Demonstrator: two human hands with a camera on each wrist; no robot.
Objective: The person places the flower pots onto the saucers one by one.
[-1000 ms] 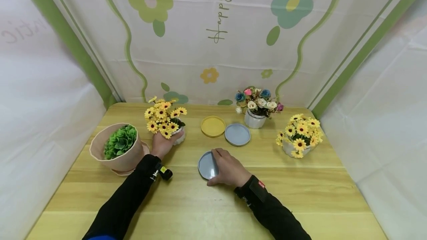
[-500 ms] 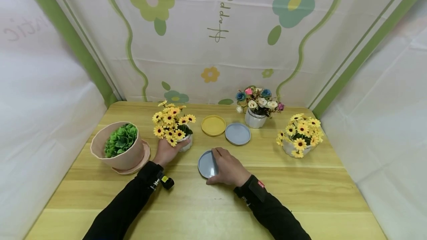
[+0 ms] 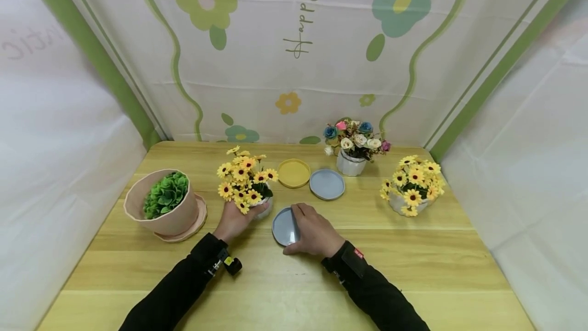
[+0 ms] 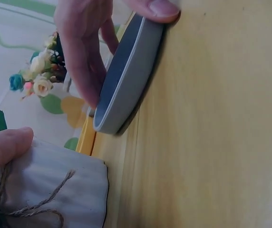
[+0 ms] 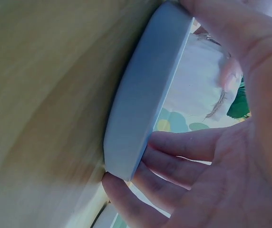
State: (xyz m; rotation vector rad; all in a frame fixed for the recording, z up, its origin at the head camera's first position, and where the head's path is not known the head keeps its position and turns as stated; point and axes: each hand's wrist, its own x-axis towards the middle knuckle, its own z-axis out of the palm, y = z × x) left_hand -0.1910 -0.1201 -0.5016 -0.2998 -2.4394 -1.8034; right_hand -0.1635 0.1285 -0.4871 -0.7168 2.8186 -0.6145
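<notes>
My left hand (image 3: 236,221) grips a white flowerpot (image 4: 55,183) tied with twine, its thumb over the near side. Yellow daisies (image 3: 243,180) with dark centres fill that pot and hide part of the fingers. Just to its right, my right hand (image 3: 317,231) holds a round grey-blue saucer (image 3: 283,226) across its rim, thumb on the near side and fingers on the far side. In the left wrist view the saucer lies close on the wood, hollow side up. The two hands are close together, the pot behind and left of the saucer.
A pink planter (image 3: 172,213) with green leaves stands on its saucer at left. Behind lie a yellow saucer (image 3: 294,173) and a second grey-blue saucer (image 3: 327,184). A pot of mixed roses (image 3: 351,162) and another pot of yellow daisies (image 3: 413,185) stand at right. Fabric walls surround the table.
My left hand has moved the daisy pot to the right and nearer, away from the pink planter and up to the held saucer. My right hand has stayed in place.
</notes>
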